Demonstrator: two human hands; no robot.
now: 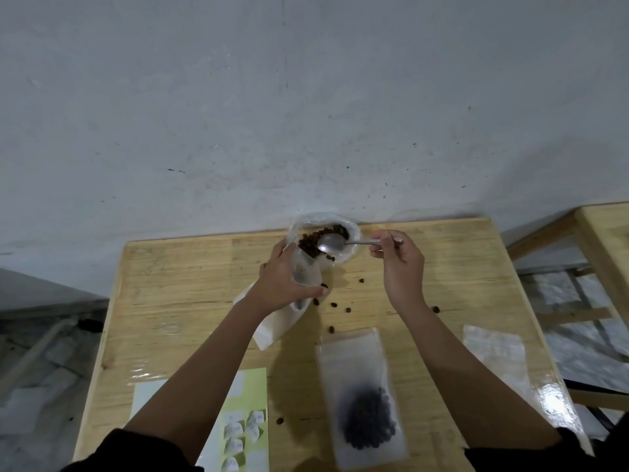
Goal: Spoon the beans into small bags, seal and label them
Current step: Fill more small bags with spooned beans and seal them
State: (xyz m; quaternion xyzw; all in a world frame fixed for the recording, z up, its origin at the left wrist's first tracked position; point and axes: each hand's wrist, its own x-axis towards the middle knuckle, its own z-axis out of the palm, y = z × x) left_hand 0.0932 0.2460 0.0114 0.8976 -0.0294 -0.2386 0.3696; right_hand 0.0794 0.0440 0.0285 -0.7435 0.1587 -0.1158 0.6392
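Left hand (284,281): curled round small bag (269,330).
Right hand (401,264): pinching spoon (332,243) over beans (308,241), twelve o'clock.

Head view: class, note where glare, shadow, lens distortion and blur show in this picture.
Head view: glare whitens the table's near right corner. Head view again: soft shadow lies on the wood below the left hand and its small bag. Wide-angle distortion in the head view bows the table edges. The filled bag and label sheet look soft, writing unreadable.
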